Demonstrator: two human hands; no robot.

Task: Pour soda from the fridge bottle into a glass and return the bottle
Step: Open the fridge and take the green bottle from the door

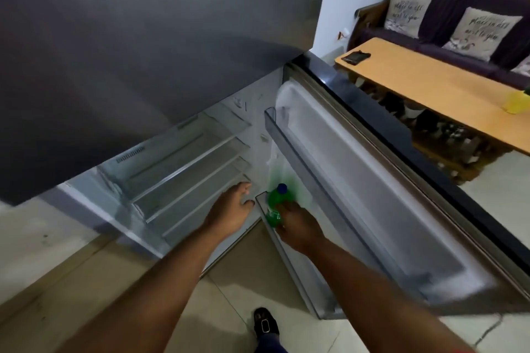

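Note:
A green soda bottle (pixel 274 203) with a blue cap stands in the lowest shelf of the open fridge door (pixel 358 180). My right hand (pixel 295 226) is wrapped around the bottle's body from the near side. Just left of the bottle, my left hand (pixel 232 209) hovers with its fingers spread, close to the front edge of the fridge's lower shelves (pixel 183 178), holding nothing. No glass is clearly visible; a blurred yellow object (pixel 516 103) sits on the table at the far right.
The grey upper fridge door (pixel 143 51) fills the top left. A wooden table (pixel 430 89) with a dark phone (pixel 355 57) stands to the right, a dark sofa with cushions (pixel 459 17) behind it. My shoe (pixel 265 324) is on the tiled floor.

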